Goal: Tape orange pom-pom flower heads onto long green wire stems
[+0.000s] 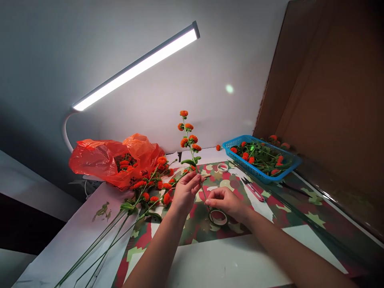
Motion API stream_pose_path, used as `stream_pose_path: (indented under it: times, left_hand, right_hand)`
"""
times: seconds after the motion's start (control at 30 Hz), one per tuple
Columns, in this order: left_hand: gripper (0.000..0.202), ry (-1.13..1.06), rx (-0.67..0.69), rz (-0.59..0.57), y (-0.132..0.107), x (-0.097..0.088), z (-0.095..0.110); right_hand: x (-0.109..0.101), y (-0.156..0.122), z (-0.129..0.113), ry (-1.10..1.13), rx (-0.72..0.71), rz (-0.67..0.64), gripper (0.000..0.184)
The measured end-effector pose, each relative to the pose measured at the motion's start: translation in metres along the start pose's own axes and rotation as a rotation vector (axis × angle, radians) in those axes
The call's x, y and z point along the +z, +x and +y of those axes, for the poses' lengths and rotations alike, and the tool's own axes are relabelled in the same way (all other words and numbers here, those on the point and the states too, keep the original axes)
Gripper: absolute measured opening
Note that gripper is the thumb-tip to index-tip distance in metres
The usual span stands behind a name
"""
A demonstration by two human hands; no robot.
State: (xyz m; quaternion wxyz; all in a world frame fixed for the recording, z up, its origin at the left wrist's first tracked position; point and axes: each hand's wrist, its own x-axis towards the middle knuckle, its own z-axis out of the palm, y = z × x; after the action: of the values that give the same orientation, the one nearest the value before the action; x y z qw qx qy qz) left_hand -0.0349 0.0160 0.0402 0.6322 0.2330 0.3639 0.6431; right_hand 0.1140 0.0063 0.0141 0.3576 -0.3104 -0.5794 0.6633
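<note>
An artificial flower stem point(193, 149) with several fuzzy orange blooms and green leaves stands upright between my hands. My left hand point(186, 191) is closed round it just below the leaves, thumb and fingers pinched together. Lower down, my right hand point(225, 202) pinches the thin green stalk between thumb and fingertips. Directly under the right hand is a roll of green tape point(218, 217); whether a strip of it runs into the fingers I cannot tell. Farther back on the patterned mat lies a white tape roll point(223, 167).
Several long orange flower stems point(147, 196) lie to the left, before a red plastic bag point(99, 158) holding more blooms. At right stands a blue basket point(267, 179) of flowers. Pink-handled snips point(254, 191) and dark tweezers-like tool point(295, 189) lie nearby. A lit lamp point(138, 68) hangs above.
</note>
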Motion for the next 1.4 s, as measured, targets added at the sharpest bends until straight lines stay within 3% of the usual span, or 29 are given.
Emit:
stream_pose_path:
  times: [0.47, 0.67, 0.9, 1.07, 1.27, 1.4]
  left_hand:
    - [0.016, 0.029, -0.024, -0.123, -0.002, -0.001, -0.002]
    - [0.018, 0.078, 0.008, -0.112, 0.001, -0.003, -0.002]
    - [0.026, 0.240, 0.074, -0.106, 0.000, -0.003, 0.002]
    - [0.026, 0.372, 0.149, -0.070, -0.008, 0.003, 0.003]
    - [0.030, 0.283, 0.018, -0.103, -0.005, -0.001, 0.003]
    - [0.032, 0.262, 0.010, -0.137, -0.003, -0.003, 0.004]
  right_hand:
    - [-0.003, 0.003, 0.006, -0.064, -0.020, -0.012, 0.033]
    - [0.001, 0.000, 0.003, -0.065, 0.037, -0.002, 0.034]
    - [0.002, 0.000, 0.003, -0.131, -0.008, 0.021, 0.030]
    - [0.006, -0.001, 0.005, -0.203, 0.086, 0.094, 0.027]
    - [0.006, -0.004, 0.005, -0.267, 0.028, 0.107, 0.025]
    - [0.006, -0.004, 0.004, -0.284, 0.017, 0.085, 0.024]
